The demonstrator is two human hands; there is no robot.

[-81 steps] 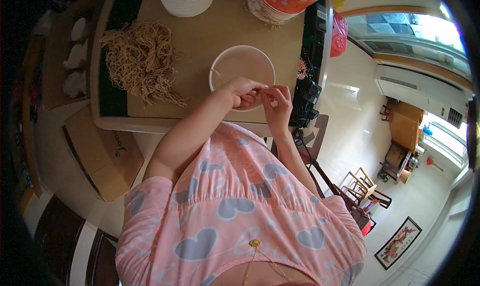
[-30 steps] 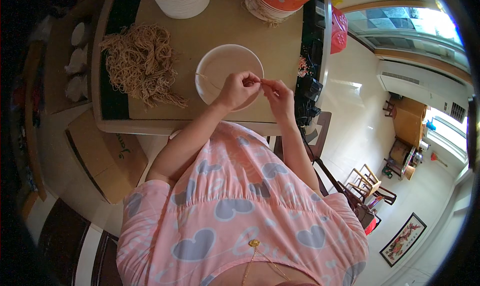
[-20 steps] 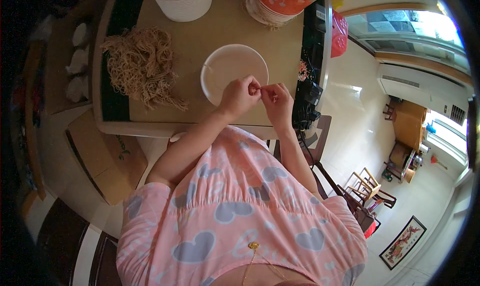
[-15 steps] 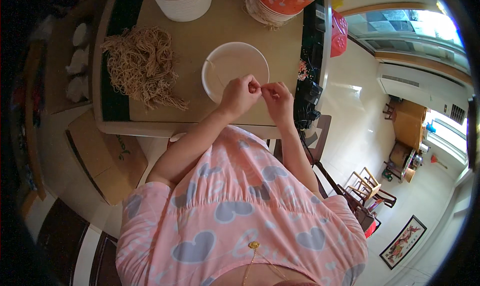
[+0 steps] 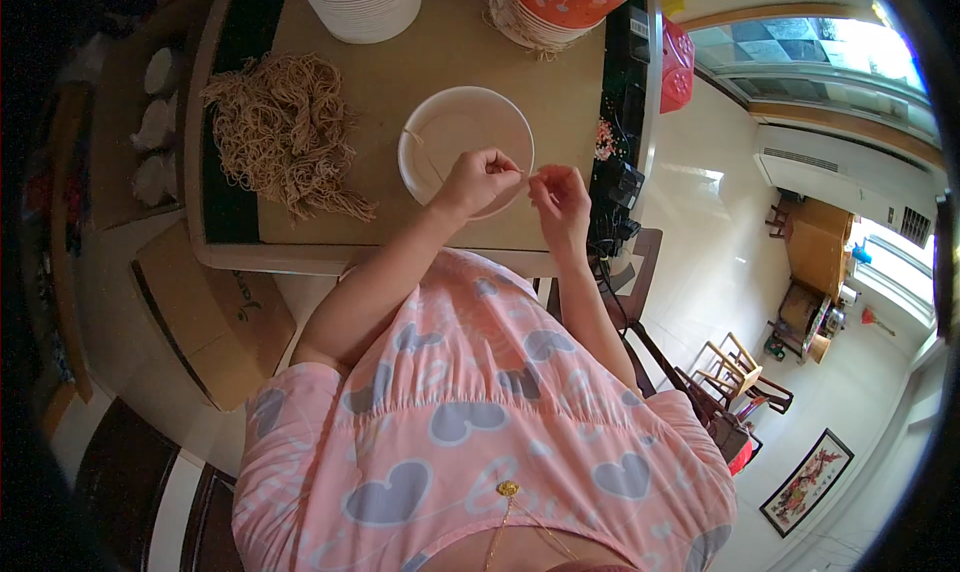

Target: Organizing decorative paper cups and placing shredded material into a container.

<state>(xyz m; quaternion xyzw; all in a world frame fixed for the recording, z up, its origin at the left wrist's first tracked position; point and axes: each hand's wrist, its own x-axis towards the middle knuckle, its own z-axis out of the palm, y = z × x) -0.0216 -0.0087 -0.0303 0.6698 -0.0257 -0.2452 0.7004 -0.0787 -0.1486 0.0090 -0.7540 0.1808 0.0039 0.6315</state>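
A round white tub (image 5: 466, 96), open at the top, stands near the table's front edge. A thin pale string (image 5: 430, 157) crosses its inside, one end lying on the left of the rim, and runs to my left hand (image 5: 478, 179). Over the tub's right side, the thumb and forefinger of that hand pinch it. Close beside it, just past the rim, my right hand (image 5: 562, 200) has its fingertips pressed together; whatever they grip is too small to make out. A big tangled heap of beige string (image 5: 282, 137) lies to the left of the tub.
Farther back are a stack of white tubs (image 5: 370, 10) with orange tops and an orange patterned stack (image 5: 550, 10) with strings around it. Black cables and adapters (image 5: 625, 185) line the right edge. A cardboard box (image 5: 215, 312) sits below the table at left.
My hands, fingertips touching before, have come slightly apart. The tub has shifted a little to the left, and the string across it lies somewhat differently.
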